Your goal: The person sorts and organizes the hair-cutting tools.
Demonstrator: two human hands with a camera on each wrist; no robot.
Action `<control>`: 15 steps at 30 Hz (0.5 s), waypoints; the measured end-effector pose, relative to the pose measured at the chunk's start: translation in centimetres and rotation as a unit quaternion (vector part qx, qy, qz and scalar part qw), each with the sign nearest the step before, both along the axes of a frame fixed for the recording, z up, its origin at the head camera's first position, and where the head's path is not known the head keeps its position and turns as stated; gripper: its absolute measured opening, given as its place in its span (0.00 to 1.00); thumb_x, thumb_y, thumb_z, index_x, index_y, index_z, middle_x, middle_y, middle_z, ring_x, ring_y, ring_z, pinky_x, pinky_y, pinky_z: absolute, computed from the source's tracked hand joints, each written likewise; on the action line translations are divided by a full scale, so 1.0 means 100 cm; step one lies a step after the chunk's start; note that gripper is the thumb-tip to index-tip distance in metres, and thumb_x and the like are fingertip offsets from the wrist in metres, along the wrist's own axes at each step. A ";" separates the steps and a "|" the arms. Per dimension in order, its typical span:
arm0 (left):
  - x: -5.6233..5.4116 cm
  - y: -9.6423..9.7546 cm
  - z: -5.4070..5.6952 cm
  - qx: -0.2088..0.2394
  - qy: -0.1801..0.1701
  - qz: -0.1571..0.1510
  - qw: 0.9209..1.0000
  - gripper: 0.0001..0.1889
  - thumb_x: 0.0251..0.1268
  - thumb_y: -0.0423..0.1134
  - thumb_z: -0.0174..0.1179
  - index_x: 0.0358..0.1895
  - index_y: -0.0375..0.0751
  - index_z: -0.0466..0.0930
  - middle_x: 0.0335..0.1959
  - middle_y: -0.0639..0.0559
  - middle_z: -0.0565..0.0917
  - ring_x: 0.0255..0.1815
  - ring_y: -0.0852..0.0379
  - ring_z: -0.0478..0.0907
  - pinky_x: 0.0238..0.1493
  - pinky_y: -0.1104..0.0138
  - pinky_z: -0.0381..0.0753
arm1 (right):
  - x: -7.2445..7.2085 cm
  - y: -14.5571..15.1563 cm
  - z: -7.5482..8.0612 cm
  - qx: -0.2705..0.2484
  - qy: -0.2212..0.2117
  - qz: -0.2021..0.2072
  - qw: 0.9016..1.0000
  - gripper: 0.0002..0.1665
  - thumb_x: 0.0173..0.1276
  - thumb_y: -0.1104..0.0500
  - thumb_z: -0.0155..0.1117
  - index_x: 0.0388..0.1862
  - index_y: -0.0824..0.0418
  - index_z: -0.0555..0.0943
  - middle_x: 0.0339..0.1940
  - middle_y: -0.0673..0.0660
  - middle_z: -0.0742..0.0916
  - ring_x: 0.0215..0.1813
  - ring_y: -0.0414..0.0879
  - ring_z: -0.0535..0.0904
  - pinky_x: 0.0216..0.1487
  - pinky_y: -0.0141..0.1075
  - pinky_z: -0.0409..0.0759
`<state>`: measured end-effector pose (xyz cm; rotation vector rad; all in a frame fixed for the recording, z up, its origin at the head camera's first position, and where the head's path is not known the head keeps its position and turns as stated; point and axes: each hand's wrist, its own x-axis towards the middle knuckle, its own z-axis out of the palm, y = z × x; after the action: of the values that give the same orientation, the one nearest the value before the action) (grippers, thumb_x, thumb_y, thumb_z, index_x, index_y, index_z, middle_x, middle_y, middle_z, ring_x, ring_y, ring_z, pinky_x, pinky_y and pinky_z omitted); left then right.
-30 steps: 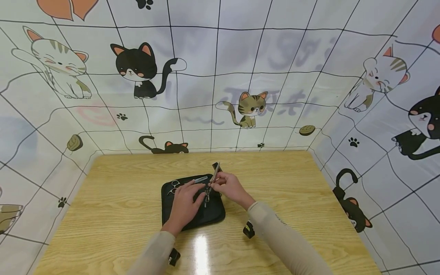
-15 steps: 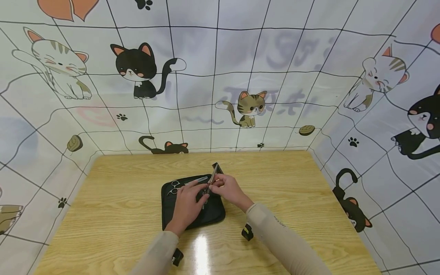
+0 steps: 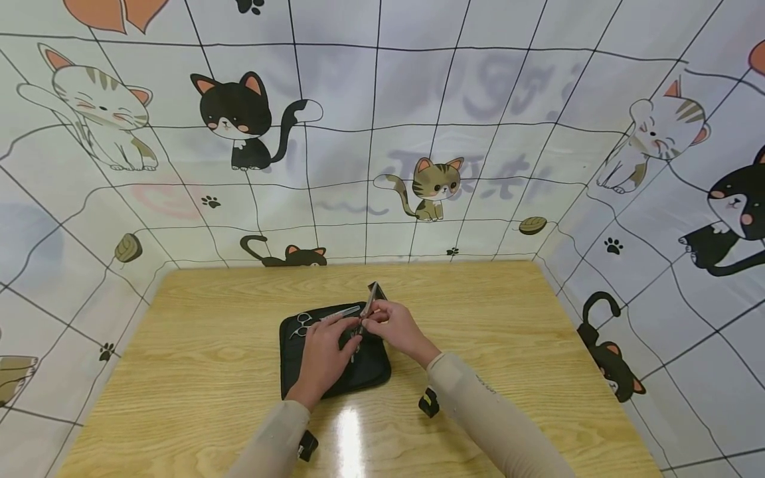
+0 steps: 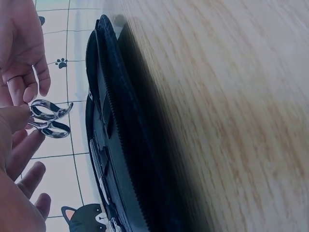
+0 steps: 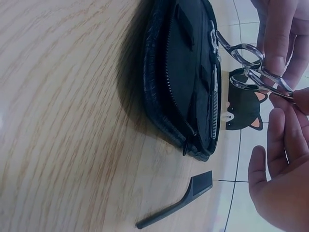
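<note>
Both hands hold a pair of silver hairdressing scissors [image 5: 248, 79] above a black zip case [image 3: 364, 368]. The blades [image 3: 369, 300] point away toward the back wall and the finger rings [image 4: 46, 110] hang toward the person. My right hand [image 3: 397, 326] pinches the shank between thumb and fingertips, its other fingers loosely spread. Left thumb and fingertips pinch near the rings, the left hand [image 3: 325, 355] leaning over the case. Thinning shears with a toothed blade [image 5: 215, 104] lie in the case; their rings [image 3: 303, 325] show at its left side.
A black flat-headed tool with a slim handle [image 5: 181, 200] lies on the wooden table [image 3: 478, 305] just beyond the case's far right corner. Cat-print cloth walls [image 3: 358, 153] enclose the table at the back and sides. Black wrist straps [image 3: 427, 402] hang beneath the forearms.
The left hand has shifted slightly right and closed in on the scissors. The scissors and right hand have moved slightly left. The case stays in place.
</note>
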<state>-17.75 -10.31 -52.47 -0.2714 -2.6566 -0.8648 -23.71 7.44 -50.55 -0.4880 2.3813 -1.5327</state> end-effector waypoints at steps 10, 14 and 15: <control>0.000 -0.001 -0.001 0.014 0.012 0.002 1.000 0.18 0.60 0.45 0.69 0.54 0.50 0.82 0.44 0.56 0.89 0.62 0.47 0.77 0.63 0.48 0.69 | 0.001 -0.002 0.005 0.000 0.002 0.006 1.000 0.10 0.69 0.54 0.63 0.46 0.54 0.83 0.43 0.53 0.89 0.47 0.43 0.86 0.46 0.37 0.81; 0.000 0.001 -0.001 0.012 0.016 0.002 1.000 0.18 0.59 0.45 0.69 0.53 0.50 0.82 0.42 0.56 0.89 0.62 0.48 0.77 0.64 0.47 0.69 | 0.001 -0.002 0.006 -0.001 0.000 0.006 1.000 0.10 0.69 0.54 0.63 0.47 0.54 0.84 0.44 0.54 0.89 0.47 0.43 0.86 0.46 0.36 0.82; 0.001 0.002 -0.001 0.010 0.017 0.003 1.000 0.18 0.59 0.46 0.69 0.53 0.50 0.82 0.42 0.56 0.89 0.61 0.49 0.78 0.63 0.47 0.69 | 0.002 -0.002 0.007 -0.001 0.001 0.005 1.000 0.11 0.69 0.54 0.63 0.47 0.54 0.84 0.44 0.54 0.90 0.48 0.44 0.86 0.46 0.36 0.82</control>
<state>-17.69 -10.16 -52.59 -0.2714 -2.6155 -0.8759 -23.55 7.28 -49.87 -0.5017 2.3738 -1.5316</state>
